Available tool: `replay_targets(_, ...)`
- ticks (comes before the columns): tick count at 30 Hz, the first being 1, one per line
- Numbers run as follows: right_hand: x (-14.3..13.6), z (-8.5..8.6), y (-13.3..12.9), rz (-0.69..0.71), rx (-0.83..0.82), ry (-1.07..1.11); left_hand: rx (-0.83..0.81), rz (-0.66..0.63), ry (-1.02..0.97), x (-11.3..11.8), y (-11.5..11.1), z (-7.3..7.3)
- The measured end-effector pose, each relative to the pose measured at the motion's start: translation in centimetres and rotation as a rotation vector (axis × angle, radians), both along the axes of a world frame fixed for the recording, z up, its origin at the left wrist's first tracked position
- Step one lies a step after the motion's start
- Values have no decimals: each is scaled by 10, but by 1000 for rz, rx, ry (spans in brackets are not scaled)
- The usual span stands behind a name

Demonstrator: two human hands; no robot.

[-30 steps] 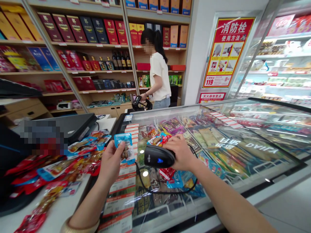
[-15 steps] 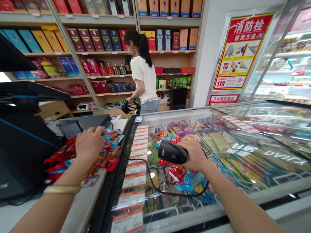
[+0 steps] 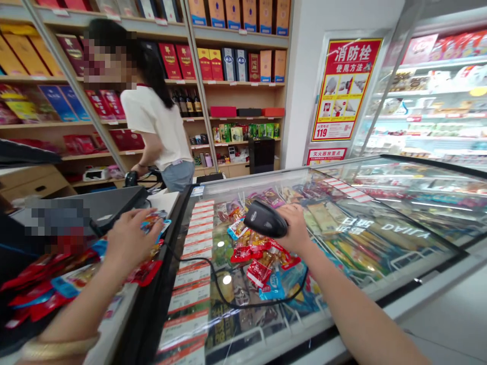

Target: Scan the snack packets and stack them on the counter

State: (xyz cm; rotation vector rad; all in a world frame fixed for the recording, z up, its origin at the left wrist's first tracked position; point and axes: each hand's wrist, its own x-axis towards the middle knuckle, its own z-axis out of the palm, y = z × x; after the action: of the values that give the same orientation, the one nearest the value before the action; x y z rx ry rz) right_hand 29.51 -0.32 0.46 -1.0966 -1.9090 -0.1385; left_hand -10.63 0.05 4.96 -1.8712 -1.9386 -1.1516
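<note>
My right hand (image 3: 294,225) is wrapped round a black handheld barcode scanner (image 3: 265,219), held above the freezer's glass lid. Beneath the scanner lies a loose pile of small red and blue snack packets (image 3: 258,271) on the glass. My left hand (image 3: 129,241), with a gold-coloured bangle on the wrist, is over the counter at left. Its thumb and fingers close round a small blue-and-white snack packet (image 3: 164,226). More red and blue snack packets (image 3: 76,279) are heaped around and under that hand. The scanner's black cable (image 3: 243,306) loops across the glass.
A chest freezer (image 3: 384,296) with glass lids and a column of price labels (image 3: 192,284) stretches to the right. Behind the counter a person in a white shirt (image 3: 158,126) stands before shelves of boxed goods. A fire hydrant notice (image 3: 347,91) hangs on the wall.
The view has turned right and the person behind has come closer, towards the left. The scanner has risen slightly relative to the packets, uncovering more of them. My left hand stays at its heap.
</note>
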Motion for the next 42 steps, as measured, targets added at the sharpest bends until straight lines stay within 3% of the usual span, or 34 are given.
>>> replay_targets(3, 5, 0, 4, -94, -15, 11, -187, -298, -24, 66, -9, -11)
replay_targets(6, 6, -2, 8, -131, -17, 21, -389, -460, 71, 121, -21, -33)
replay_targets(8, 6, -4, 10, -121, -5, 34, -469, -544, 157, 143, -26, -48)
replay_targets(11, 5, -7, 11, -110, 11, 34, -554, -608, 248, 158, -27, -65)
replay_targets(14, 6, -8, 12, -112, 13, 17, -610, -581, 272, 159, -26, -71)
replay_targets(16, 6, -8, 11, -104, 14, 21, -579, -578, 170, 154, -25, -69)
replay_targets(18, 5, -8, 11, -96, 12, 35, -525, -584, -65, 146, -25, -64)
replay_targets(23, 4, -4, 7, -77, 4, 65, -484, -511, -944, 119, -26, -49)
replay_targets(25, 4, -3, 6, -64, -1, 59, -470, -475, -1130, 113, -25, -45)
replay_targets(29, 3, -3, 5, -67, -4, 36, -454, -443, -1233, 109, -25, -42)
replay_targets(36, -5, 1, -1, 2, -76, -19, -109, -330, -1388, 113, -27, -35)
replay_targets(42, -17, 9, -13, 110, -162, -133, -89, -347, -1418, 111, -27, -35)
